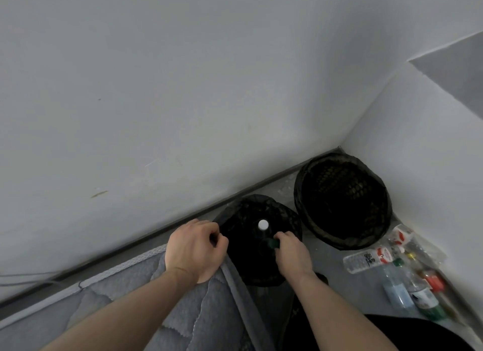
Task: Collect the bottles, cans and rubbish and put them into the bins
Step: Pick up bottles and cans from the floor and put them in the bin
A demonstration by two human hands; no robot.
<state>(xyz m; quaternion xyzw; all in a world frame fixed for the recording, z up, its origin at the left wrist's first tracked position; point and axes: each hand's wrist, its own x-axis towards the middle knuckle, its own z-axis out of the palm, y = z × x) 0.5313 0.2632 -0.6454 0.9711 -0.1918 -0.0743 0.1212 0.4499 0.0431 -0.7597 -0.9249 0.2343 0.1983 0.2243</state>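
The left hand [194, 248] pinches the liner of the near bin [261, 242], the right hand [290, 248] grips a green-capped bottle [273, 243] over it; a slack liner could collapse and spill it.

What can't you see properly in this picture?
- Head view: the inside of the near bin is too dark; only a white cap shows.
- The right hand pinches a green cap; the bottle under it is lost in the dark.
- What the left hand pinches, liner or rim, is unclear.
- The far bin is too dark inside.
- The bottles on the floor overlap; labels are blurred.
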